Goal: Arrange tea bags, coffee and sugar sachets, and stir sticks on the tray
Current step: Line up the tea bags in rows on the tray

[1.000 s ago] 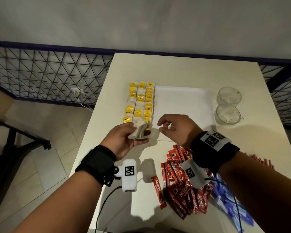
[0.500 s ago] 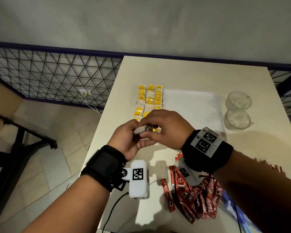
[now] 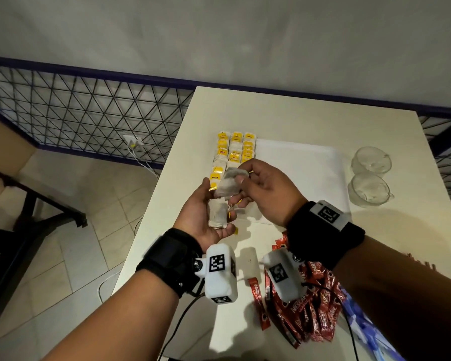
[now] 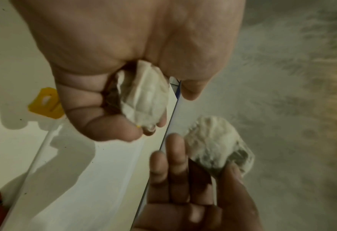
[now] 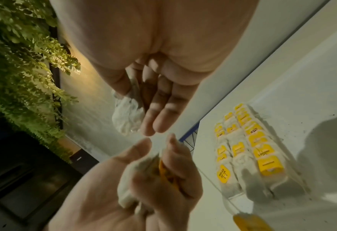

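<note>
Tea-bagging step: right hand [image 3: 266,194] pinched one tea bag [image 3: 232,175] from left hand [image 3: 206,214]'s clutched stack [image 3: 218,214]; placement beside tray rows [image 3: 235,149] likely followed.

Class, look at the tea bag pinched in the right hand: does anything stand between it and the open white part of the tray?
Nothing visible does. The right hand pinches the tea bag above the tray's near left corner, beside the rows of tea bags; the bare tray lies just to the right.
</note>
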